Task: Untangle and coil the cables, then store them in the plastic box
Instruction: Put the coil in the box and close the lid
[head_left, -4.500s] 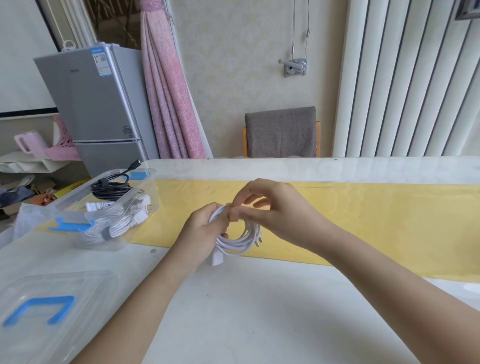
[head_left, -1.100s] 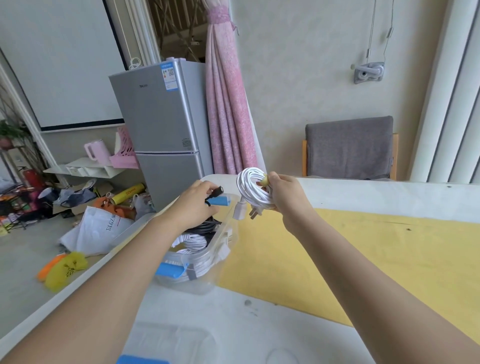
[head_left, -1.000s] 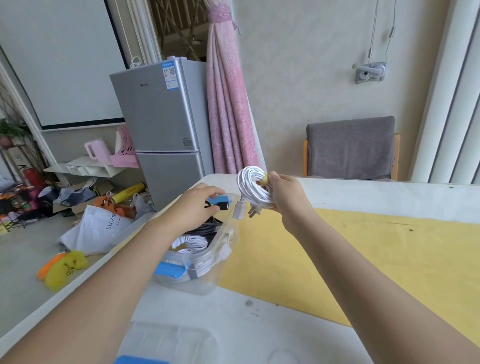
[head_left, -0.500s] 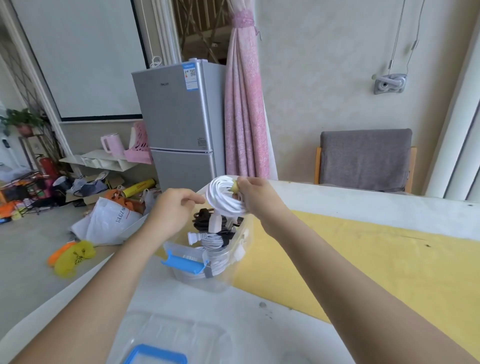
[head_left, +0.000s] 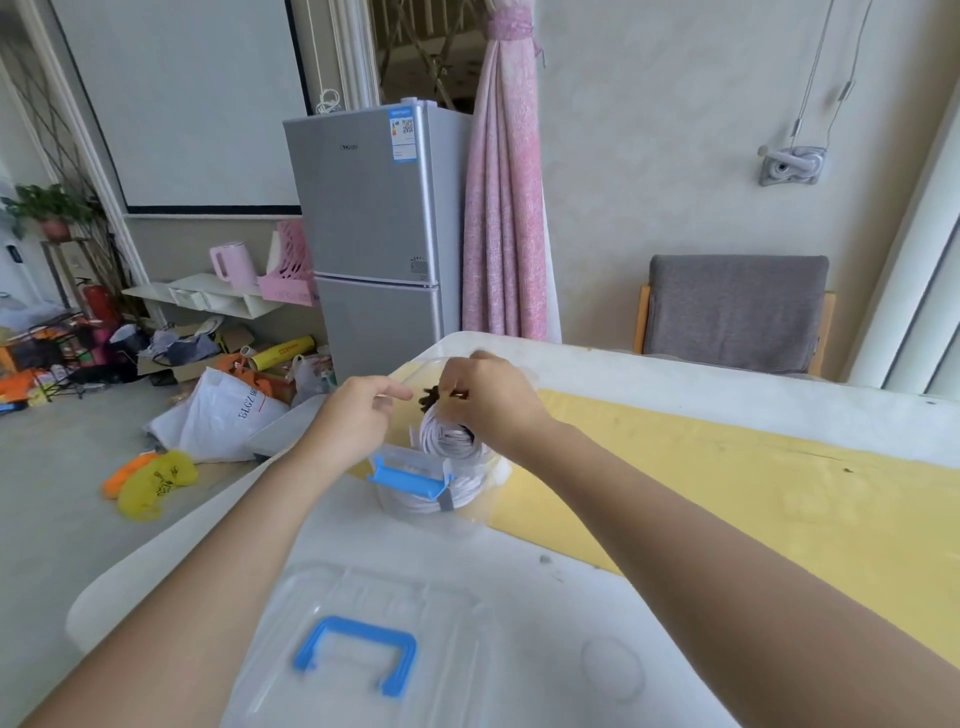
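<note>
L hand (head_left: 358, 415): fingers loose & half bent, nothing in them, just above left edge of see-through plastic box w/ blue clip (head_left: 410, 479) | box: on white table (head_left: 519, 571), more white cables (head_left: 423, 503) inside | white cable coil (head_left: 447, 441): partway down in box | R hand (head_left: 493, 402): pinches coil's top

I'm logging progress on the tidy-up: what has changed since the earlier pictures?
The right hand carried the white coil left to the box and is lowering it in. The left hand let go of the coil and moved to the box. The box, the stored cables and the lid stayed put.
</note>
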